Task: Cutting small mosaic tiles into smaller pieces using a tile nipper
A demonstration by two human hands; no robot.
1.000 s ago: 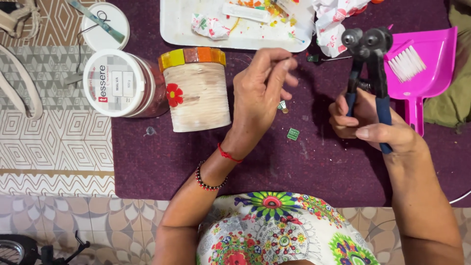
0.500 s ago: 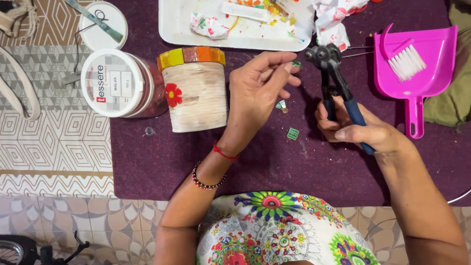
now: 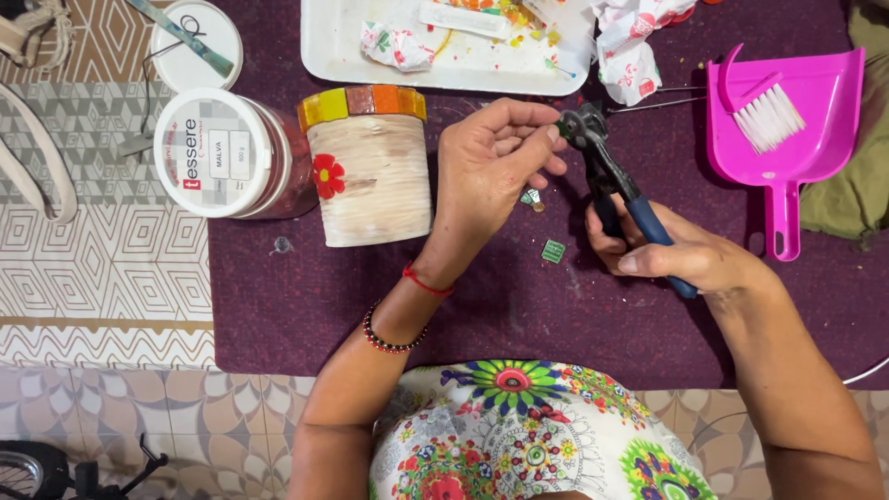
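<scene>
My right hand point(image 3: 681, 252) grips blue-handled tile nippers point(image 3: 611, 181), whose black jaws point up and left. My left hand point(image 3: 491, 162) pinches something very small at those jaws; the piece itself is too small to make out. Below the hands, small green tile bits point(image 3: 553, 251) lie on the purple cloth point(image 3: 519, 315). Left of my left hand a cream pot point(image 3: 370, 176) lies on its side, with a rim of yellow and orange tiles and a red flower.
A white-lidded jar point(image 3: 218, 153) lies left of the pot. A white tray point(image 3: 444, 56) with scraps and crumpled paper sits at the top. A pink dustpan with a brush point(image 3: 787, 120) is at the right. A round lid point(image 3: 194, 42) with scissors rests top left.
My right hand has swung the nippers left and down until their jaws meet my left fingertips. The left hand has stayed nearly in place.
</scene>
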